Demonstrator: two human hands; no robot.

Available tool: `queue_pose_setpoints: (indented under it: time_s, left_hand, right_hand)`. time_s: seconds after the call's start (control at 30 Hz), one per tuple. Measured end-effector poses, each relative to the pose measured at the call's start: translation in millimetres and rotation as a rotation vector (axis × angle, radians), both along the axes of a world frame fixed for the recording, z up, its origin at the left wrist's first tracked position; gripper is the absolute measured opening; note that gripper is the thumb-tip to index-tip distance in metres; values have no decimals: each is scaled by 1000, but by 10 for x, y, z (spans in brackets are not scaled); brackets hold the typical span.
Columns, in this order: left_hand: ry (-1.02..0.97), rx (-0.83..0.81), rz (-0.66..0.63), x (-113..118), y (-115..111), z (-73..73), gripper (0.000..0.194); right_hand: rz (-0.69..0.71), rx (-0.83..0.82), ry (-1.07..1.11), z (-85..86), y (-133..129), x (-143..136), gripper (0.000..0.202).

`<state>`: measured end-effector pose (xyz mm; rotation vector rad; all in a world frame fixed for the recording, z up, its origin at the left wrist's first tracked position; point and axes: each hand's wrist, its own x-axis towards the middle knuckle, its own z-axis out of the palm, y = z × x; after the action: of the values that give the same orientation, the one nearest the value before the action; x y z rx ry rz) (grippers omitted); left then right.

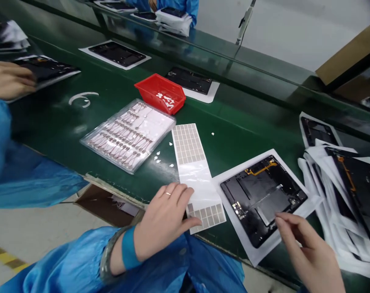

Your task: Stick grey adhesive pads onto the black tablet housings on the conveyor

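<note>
My left hand (165,217) rests with its fingers stretched over the left edge of a sticker sheet (199,179). Small grey rectangles fill both ends of this white strip, and its middle is bare backing. To the right lies an opened tablet housing (261,199) on white paper, with an orange flex cable across its upper part. Over the housing's lower right edge, my right hand (307,248) has thumb and forefinger pinched together. Whatever is between those fingertips is too small to make out. A clear tray (128,136) of small round parts with thin wires sits left of the sheet.
Behind the tray stands a red bin (160,93) with white bits inside. Stacked housings in paper (340,195) crowd the right side. More housings (117,54) lie along the conveyor belt. At far left, a co-worker's hand (10,79) touches another one.
</note>
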<state>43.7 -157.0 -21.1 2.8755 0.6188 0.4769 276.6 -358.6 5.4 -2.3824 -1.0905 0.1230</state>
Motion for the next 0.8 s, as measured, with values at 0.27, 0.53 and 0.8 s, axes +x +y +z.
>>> queue_pose_setpoints:
  time_s: [0.27, 0.53, 0.8]
  left_hand:
    - [-79, -251, 94, -145, -80, -84, 38]
    - [-271, -497, 78, 30, 72, -158, 9]
    - [-279, -324, -25, 37, 238, -100, 28]
  right_hand:
    - [727, -76, -12, 29, 888, -555, 18]
    - [835, -142, -266, -88, 1221, -699, 21]
    - [801, -99, -78, 44, 1329, -659, 19]
